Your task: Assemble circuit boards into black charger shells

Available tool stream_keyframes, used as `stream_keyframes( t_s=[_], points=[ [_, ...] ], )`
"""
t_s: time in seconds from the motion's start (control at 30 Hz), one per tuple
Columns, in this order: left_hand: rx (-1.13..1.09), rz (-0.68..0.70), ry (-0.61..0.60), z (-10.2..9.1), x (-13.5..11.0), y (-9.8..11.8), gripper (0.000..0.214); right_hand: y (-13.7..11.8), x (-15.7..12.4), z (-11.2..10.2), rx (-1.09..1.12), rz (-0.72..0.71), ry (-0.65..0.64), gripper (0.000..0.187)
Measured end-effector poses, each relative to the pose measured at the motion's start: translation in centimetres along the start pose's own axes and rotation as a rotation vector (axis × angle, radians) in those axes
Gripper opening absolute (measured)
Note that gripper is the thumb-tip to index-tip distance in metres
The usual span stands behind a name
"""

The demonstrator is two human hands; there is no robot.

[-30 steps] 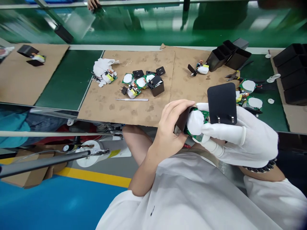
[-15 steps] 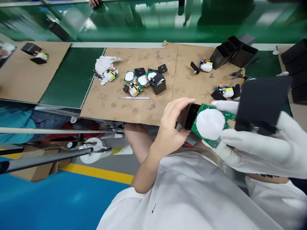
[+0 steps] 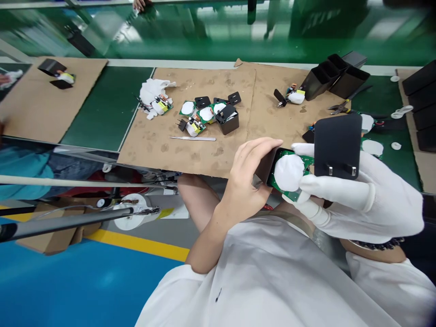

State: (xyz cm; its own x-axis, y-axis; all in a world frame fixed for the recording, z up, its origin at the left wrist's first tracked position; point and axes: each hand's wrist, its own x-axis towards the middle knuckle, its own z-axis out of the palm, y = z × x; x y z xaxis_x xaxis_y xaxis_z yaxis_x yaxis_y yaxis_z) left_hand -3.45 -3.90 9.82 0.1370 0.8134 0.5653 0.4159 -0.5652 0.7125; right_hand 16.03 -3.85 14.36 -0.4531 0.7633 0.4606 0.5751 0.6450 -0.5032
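My bare left hand [image 3: 247,179] is wrapped round a black plastic charger case [image 3: 266,167], its mouth facing right. In my gloved right hand [image 3: 357,200] is a green circuit board [image 3: 291,195] carrying a round white pad [image 3: 289,173]. The board's left end sits partly inside the case's mouth. A black plug cover with two metal prongs [image 3: 337,143] stands at the board's right end, between the gloved fingers. What joins the cover to the board is hidden by the fingers.
Tweezers [image 3: 192,138] lie on the cardboard [image 3: 153,152], near several boards and a filled black case [image 3: 227,120]. A crumpled white glove [image 3: 151,93] is at the left. Empty black cases [image 3: 320,81] and pliers [image 3: 339,108] are back right. Another person's hand [image 3: 139,4] shows at the top.
My right hand has moved left, pushing the circuit board further into the case. The plug cover has turned so its prongs show. My left hand stays about where it was.
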Motion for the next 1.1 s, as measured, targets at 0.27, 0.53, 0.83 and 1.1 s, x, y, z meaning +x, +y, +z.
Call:
stream_keyframes(
  t_s=[0.27,0.53,0.83,1.1],
  points=[
    [-0.004,0.023,-0.017,0.0,0.0,0.0,0.049,0.5,0.2,0.1,-0.099,-0.206,0.039,0.025],
    [0.027,0.039,-0.016,-0.2,0.2,0.3,0.05,0.5,0.6,0.0,-0.11,-0.238,-0.002,0.02],
    [0.024,0.04,-0.014,-0.1,0.3,0.3,0.049,0.5,0.8,-0.4,-0.05,-0.212,-0.03,0.019],
    [0.026,0.045,-0.006,-0.1,0.2,0.2,0.048,0.4,0.3,0.0,-0.097,-0.256,0.015,0.033]
  ],
)
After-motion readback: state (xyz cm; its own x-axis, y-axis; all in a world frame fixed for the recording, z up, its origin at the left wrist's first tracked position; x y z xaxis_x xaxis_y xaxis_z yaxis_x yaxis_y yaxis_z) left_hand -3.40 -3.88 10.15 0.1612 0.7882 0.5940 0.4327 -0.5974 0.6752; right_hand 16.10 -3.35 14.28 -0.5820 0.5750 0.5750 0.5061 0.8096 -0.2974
